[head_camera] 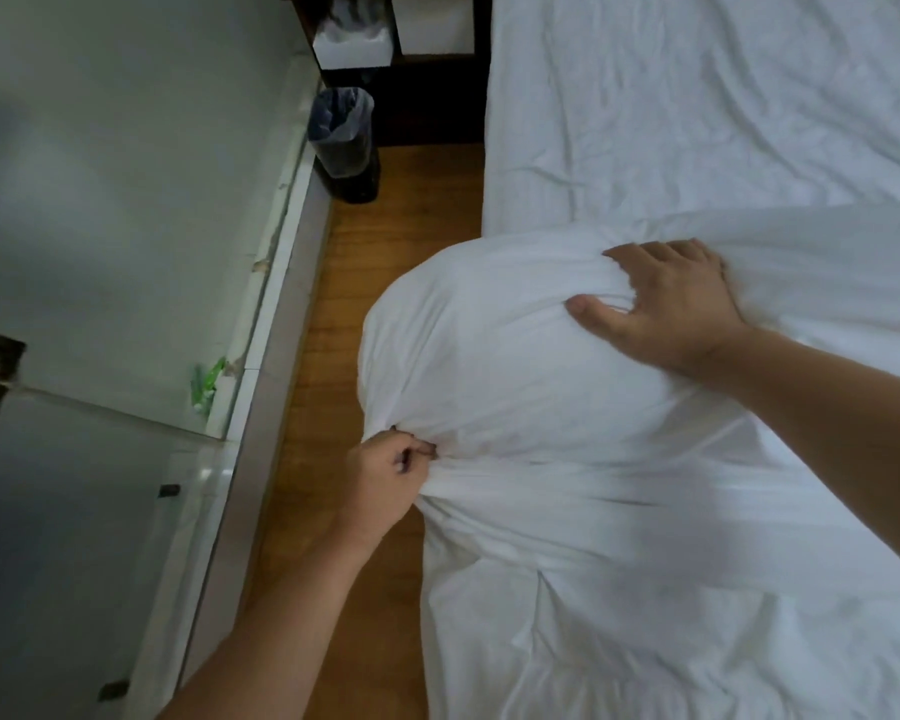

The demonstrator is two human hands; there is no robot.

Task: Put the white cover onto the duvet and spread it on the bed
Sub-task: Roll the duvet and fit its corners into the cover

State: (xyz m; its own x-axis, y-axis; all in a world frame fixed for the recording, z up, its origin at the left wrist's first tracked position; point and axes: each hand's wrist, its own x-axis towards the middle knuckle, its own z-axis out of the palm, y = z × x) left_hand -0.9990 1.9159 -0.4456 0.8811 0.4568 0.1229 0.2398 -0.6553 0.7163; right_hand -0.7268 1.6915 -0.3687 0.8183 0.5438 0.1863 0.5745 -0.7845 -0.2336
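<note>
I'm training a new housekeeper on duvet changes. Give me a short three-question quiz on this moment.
1. True or false: the left hand pinches a bunch of the white cover.
2. Where does the right hand lie? A) on the floor B) on top of the bulging cover, gripping a fold C) on the bin
3. Fill in: the bin stands on the wooden ____, between the wall and the bed.

Key: 1 true; 2 B; 3 floor.
</note>
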